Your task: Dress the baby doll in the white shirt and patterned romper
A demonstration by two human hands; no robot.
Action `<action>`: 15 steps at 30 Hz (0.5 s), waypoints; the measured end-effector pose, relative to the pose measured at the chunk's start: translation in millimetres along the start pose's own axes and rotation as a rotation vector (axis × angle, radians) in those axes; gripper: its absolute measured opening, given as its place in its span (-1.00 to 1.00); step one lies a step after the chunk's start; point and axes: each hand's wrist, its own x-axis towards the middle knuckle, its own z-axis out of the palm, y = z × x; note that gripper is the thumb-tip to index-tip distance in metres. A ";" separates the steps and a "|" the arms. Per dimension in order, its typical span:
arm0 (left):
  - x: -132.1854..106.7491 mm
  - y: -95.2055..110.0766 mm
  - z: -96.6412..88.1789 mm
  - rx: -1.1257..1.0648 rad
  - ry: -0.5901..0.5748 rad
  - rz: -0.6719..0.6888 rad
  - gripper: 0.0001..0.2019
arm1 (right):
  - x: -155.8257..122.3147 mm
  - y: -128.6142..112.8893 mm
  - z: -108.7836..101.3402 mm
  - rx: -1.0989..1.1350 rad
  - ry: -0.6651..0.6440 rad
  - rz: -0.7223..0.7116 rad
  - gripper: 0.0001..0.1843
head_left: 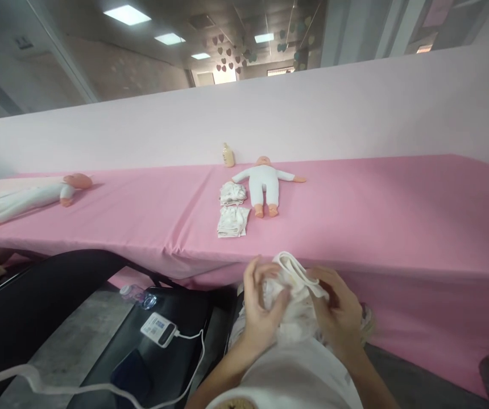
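Note:
A white cloth [298,278], bunched and partly folded over at its top edge, is held above my lap. The curled fingers and thumb of my left hand [262,304] grip its left side. On the other side my right hand [339,307] pinches the folded edge. Motion blurs the lower part of the cloth, so I cannot tell what kind of piece it is. Beyond my hands, on the table, two stacks of folded white cloth, a far one [233,193] and a near one [232,221], lie beside a baby doll [264,183] in a white suit.
The table has a pink cover [364,216]. A cream bottle [228,155] stands at its back against the white wall [334,119]. Another doll [35,196] lies at the left. On the black chair [176,318] are a white device [158,329] with a cable, a phone and a clear bottle [137,295].

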 end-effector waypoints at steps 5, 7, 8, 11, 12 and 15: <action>17.4 1.8 -16.2 0.117 -0.338 -0.103 -0.46 | 5.6 -9.1 1.6 0.168 -0.061 0.091 -0.76; 20.0 6.9 -18.9 0.171 -0.345 -0.106 -0.62 | 8.8 -10.2 6.5 0.231 -0.135 0.146 -0.74; 20.3 9.4 -20.1 0.213 -0.305 -0.072 -0.66 | 10.1 -10.9 7.9 0.246 -0.188 0.178 -0.76; 21.5 9.3 -27.4 0.209 -0.338 -0.065 -0.56 | 11.8 -17.7 4.7 0.223 -0.325 0.186 -0.88; 23.1 5.4 -30.9 0.150 -0.429 -0.110 -0.47 | 12.2 -22.1 1.2 0.208 -0.340 0.151 -0.89; 29.8 -18.0 -38.6 0.065 -0.825 -0.232 -0.20 | 15.3 -36.5 -11.6 0.166 -0.321 0.025 -0.90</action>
